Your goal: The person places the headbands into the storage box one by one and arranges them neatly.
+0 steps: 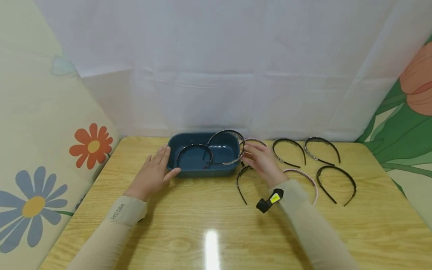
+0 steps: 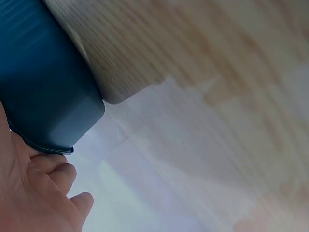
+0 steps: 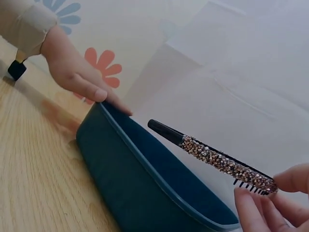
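Black toothed headband with glittery stones is pinched by the right hand over the glossy dark-blue oblong basin; basin's left end is touched by the left hand, fingers straight. Placing step apparently underway; lowering, then release, likely called for.

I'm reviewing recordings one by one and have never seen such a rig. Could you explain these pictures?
There is no robot here: these are a person's two bare hands. The wide picture comes from a camera on the head, looking forward and down; the other two come from cameras on the left and right wrists. On the wooden table stands a blue basin with a dark headband inside. At least six more headbands, two of them pink, lie toward the right. The left hand rests against the basin's left end. The right hand has a glittery headband in its grip, held over the basin.
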`<state>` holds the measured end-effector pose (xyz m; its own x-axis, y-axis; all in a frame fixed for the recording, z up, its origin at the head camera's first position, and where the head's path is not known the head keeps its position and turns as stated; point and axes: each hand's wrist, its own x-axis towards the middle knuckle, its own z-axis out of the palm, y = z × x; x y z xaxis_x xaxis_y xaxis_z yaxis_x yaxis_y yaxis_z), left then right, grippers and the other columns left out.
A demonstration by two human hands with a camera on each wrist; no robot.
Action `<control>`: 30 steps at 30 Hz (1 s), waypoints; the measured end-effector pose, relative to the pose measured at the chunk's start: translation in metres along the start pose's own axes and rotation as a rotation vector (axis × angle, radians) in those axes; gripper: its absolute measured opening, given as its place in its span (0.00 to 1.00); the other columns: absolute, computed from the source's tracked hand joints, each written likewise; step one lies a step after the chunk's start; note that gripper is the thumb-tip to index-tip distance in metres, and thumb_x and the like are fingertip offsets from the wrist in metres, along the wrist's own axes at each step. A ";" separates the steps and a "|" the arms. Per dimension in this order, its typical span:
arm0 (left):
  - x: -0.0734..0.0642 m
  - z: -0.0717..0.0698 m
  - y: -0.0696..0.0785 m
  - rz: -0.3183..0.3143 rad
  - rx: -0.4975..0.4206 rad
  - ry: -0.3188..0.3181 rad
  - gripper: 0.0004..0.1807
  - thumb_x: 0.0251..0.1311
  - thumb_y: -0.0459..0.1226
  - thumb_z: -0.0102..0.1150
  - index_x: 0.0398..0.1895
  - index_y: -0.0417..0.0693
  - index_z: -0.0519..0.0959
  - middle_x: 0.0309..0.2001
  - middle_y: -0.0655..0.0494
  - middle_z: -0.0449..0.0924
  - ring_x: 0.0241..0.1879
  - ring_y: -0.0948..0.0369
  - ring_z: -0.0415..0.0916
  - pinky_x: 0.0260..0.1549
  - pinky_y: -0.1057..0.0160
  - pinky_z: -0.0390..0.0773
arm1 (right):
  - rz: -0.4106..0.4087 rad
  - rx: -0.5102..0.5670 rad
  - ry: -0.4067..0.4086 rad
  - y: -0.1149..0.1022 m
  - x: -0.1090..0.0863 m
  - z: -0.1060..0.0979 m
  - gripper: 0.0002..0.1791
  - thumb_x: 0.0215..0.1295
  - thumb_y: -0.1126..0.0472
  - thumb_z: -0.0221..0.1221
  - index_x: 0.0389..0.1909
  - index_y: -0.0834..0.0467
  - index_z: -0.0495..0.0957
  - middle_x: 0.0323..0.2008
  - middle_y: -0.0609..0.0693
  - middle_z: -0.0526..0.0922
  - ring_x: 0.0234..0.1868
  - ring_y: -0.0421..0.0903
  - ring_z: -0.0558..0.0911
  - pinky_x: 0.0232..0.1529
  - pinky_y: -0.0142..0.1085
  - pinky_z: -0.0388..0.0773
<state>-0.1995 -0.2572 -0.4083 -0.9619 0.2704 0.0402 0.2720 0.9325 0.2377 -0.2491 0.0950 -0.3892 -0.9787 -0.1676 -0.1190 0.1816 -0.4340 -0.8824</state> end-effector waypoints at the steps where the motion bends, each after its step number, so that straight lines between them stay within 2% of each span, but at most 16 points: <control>1: 0.000 0.000 0.000 -0.002 0.004 -0.005 0.51 0.75 0.62 0.42 0.80 0.32 0.39 0.81 0.36 0.37 0.80 0.41 0.36 0.74 0.35 0.39 | -0.010 0.003 0.002 0.002 0.002 0.002 0.14 0.75 0.73 0.52 0.34 0.55 0.82 0.33 0.48 0.84 0.34 0.43 0.84 0.41 0.34 0.84; 4: 0.001 -0.001 0.001 -0.004 0.003 -0.012 0.51 0.75 0.62 0.42 0.80 0.32 0.39 0.81 0.35 0.36 0.79 0.41 0.36 0.74 0.35 0.39 | -0.030 -0.016 0.017 0.008 0.008 0.006 0.12 0.74 0.75 0.52 0.35 0.59 0.81 0.31 0.49 0.84 0.31 0.42 0.84 0.37 0.32 0.84; 7: 0.001 -0.001 0.000 -0.005 0.004 -0.011 0.51 0.75 0.62 0.41 0.80 0.32 0.39 0.81 0.35 0.36 0.79 0.41 0.36 0.74 0.35 0.39 | -0.038 -0.047 0.026 0.013 0.015 0.011 0.08 0.73 0.75 0.52 0.45 0.69 0.79 0.30 0.48 0.83 0.29 0.41 0.84 0.36 0.32 0.84; 12: 0.002 0.000 0.000 -0.004 0.004 -0.007 0.52 0.75 0.63 0.40 0.80 0.32 0.39 0.81 0.35 0.36 0.79 0.41 0.36 0.74 0.35 0.39 | -0.038 -0.135 0.044 0.017 0.020 0.016 0.18 0.74 0.73 0.53 0.60 0.79 0.71 0.32 0.46 0.83 0.30 0.38 0.83 0.38 0.30 0.84; 20: 0.002 -0.001 0.000 0.000 0.003 -0.005 0.52 0.75 0.63 0.40 0.80 0.31 0.39 0.80 0.34 0.36 0.79 0.40 0.36 0.74 0.35 0.39 | -0.053 -0.291 0.086 0.020 0.023 0.023 0.18 0.71 0.72 0.59 0.58 0.75 0.76 0.40 0.53 0.84 0.34 0.38 0.83 0.42 0.31 0.85; 26: 0.001 0.000 0.001 0.001 -0.001 0.003 0.51 0.75 0.63 0.41 0.80 0.31 0.40 0.80 0.35 0.37 0.79 0.40 0.37 0.74 0.35 0.40 | -0.093 -0.416 0.070 0.022 0.024 0.023 0.18 0.70 0.71 0.60 0.57 0.75 0.77 0.47 0.65 0.84 0.35 0.41 0.84 0.42 0.33 0.86; 30: 0.001 0.001 0.001 0.005 0.001 0.004 0.51 0.75 0.62 0.42 0.80 0.31 0.40 0.80 0.34 0.38 0.79 0.40 0.37 0.74 0.35 0.40 | -0.145 -0.528 0.043 0.023 0.024 0.024 0.17 0.70 0.71 0.60 0.55 0.76 0.77 0.47 0.69 0.83 0.34 0.42 0.84 0.42 0.34 0.86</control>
<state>-0.2005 -0.2559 -0.4087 -0.9605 0.2744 0.0456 0.2772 0.9312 0.2367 -0.2656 0.0597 -0.4015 -0.9952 -0.0976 0.0119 -0.0174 0.0549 -0.9983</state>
